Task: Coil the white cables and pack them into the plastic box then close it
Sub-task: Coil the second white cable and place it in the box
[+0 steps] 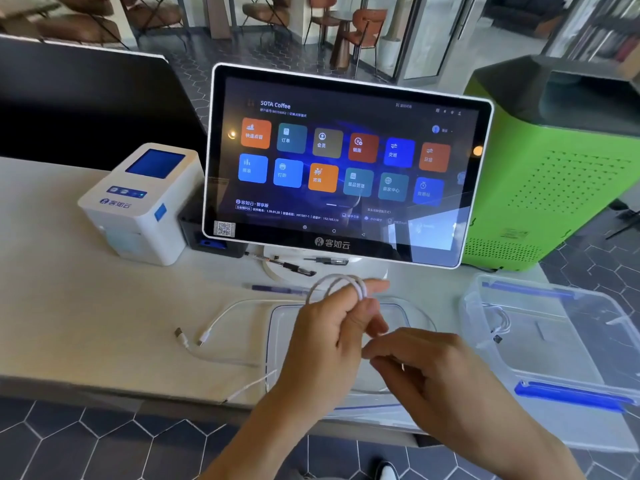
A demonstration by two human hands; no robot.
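Near the worktop's front edge, left hand (329, 341) grips the cable (341, 284) loops; right hand (426, 368) seemingly pinches its tail. Keep loops even, feed slack gently.

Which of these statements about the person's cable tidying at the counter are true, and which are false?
1. The left hand holds a coil of white cable. True.
2. The plastic box has its lid clipped on. False: the box is open, and the clear lid lies flat on the counter under the hands.
3. A loose white cable lies on the counter to the left of the lid. True.
4. The touchscreen is switched off. False: it shows coloured app tiles.
5. The box sits left of the white printer. False: it sits at the far right, below the green machine.
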